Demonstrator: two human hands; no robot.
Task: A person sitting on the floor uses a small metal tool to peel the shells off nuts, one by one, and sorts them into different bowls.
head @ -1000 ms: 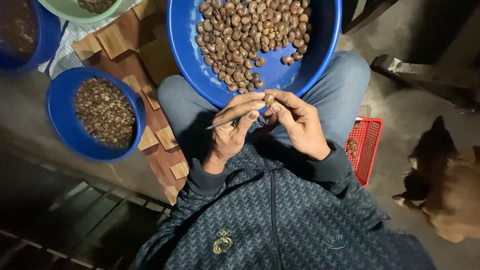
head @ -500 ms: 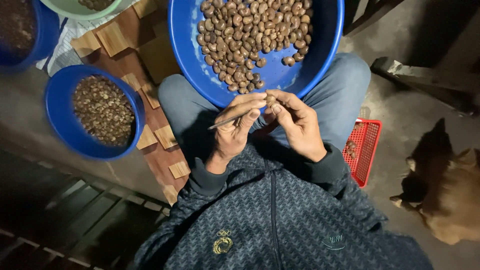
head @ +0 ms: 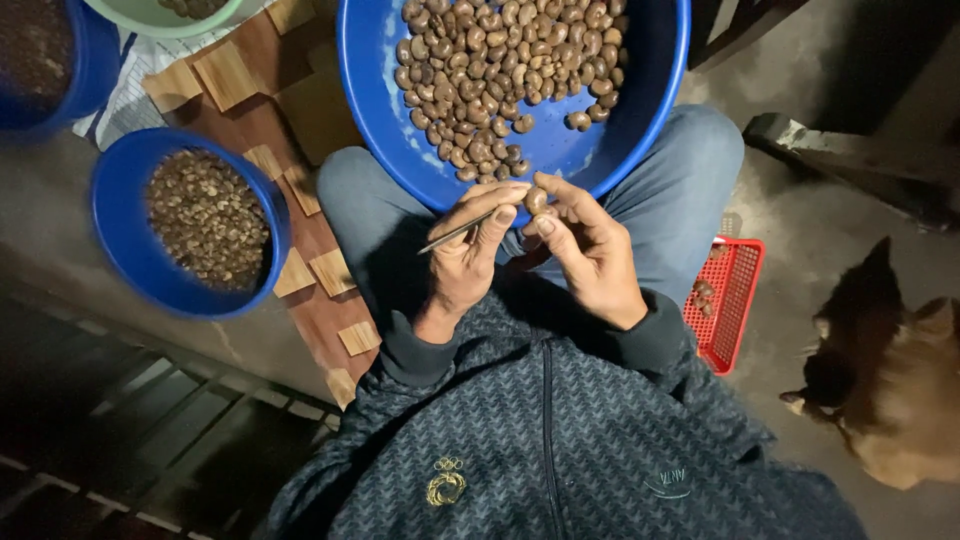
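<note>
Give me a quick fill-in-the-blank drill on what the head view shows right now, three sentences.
1. The left hand holds a thin metal ____.
2. The right hand pinches a single brown ____ at its fingertips.
3. The big basin of nuts resting on the lap is ____ in colour.

Missing words: pick; nut; blue

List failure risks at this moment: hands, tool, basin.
1. The thin metal pick in the left hand points toward the right hand fingertips pinching one cashew nut; a slip could jab them.
2. The large blue basin of nuts rests on the knees; a leg shift could tip it.
3. The dog lies close by and might bump the red basket.
</note>
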